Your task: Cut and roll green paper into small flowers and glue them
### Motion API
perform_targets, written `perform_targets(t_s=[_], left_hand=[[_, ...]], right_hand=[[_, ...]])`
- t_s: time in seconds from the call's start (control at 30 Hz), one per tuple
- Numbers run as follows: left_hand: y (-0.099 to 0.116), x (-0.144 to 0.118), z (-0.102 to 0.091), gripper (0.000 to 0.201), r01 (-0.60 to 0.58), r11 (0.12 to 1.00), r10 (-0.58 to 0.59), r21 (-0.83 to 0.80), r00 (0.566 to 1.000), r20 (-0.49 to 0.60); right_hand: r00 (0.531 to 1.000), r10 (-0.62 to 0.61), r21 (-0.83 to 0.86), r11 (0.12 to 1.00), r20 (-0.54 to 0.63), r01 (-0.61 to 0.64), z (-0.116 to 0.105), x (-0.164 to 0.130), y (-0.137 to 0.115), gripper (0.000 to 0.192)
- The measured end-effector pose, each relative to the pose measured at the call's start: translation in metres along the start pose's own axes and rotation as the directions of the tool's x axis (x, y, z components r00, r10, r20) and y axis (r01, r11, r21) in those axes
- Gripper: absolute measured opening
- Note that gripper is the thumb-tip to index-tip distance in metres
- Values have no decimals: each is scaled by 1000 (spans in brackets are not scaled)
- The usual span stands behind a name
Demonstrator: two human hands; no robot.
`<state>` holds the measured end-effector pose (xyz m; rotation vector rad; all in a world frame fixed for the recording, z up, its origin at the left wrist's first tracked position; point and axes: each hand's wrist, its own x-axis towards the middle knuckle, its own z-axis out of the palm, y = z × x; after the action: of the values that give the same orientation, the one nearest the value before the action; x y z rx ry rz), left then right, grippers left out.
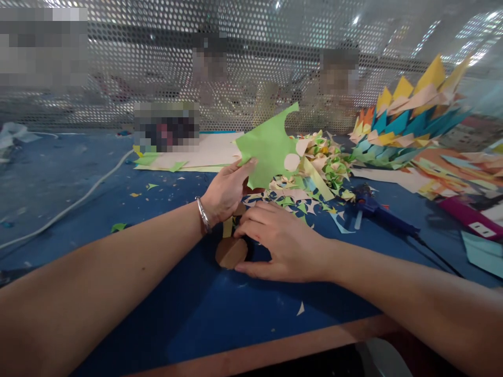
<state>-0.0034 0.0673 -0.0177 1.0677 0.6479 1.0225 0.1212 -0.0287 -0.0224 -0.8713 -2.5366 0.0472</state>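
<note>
A sheet of green paper (267,146) with rounded bites cut from its edge is pinched between the thumb and fingers of my left hand (228,191), held above the table. My right hand (279,243) is low over the blue table (176,303), thumb and fingers apart. A round brown cardboard disc (231,254) lies by its fingertips; the thumb tip is at the disc's right edge, and I cannot tell whether it touches. Behind the disc a yellow strip (227,228) partly shows beneath my hands. Small paper offcuts (301,201) lie just beyond my right hand.
A heap of curled paper scraps (330,162) is at the back. A blue glue gun (385,214) with a cord lies to the right, below a layered pointed-paper piece (408,125). Flat paper sheets (216,149) are at back left; a white cable (86,196) crosses the left.
</note>
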Motion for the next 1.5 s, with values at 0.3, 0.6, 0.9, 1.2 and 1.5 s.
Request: perform_targets(t_s=[0.3,0.6,0.9,1.2,1.5], left_hand=[[3,-12,8,20,90,995,-87,-41,993,76],[0,-18,13,23,225,963,-200,-149,965,168],[-2,-20,12,27,243,956,-201,-163,951,236],[2,-25,15,24,232,965,-190,-124,941,279],[-4,-23,12,19,176,979,-141,-104,949,281]], right_hand=[[965,52,-189,977,-257,-103,-38,-21,29,40],[948,46,-407,896,-316,-179,-45,-25,52,36],[957,93,-387,900,-273,-198,-48,-26,50,31],[955,81,-421,884,-284,-201,-49,-26,48,32],[961,100,-415,887,-258,-203,-48,-25,46,33]])
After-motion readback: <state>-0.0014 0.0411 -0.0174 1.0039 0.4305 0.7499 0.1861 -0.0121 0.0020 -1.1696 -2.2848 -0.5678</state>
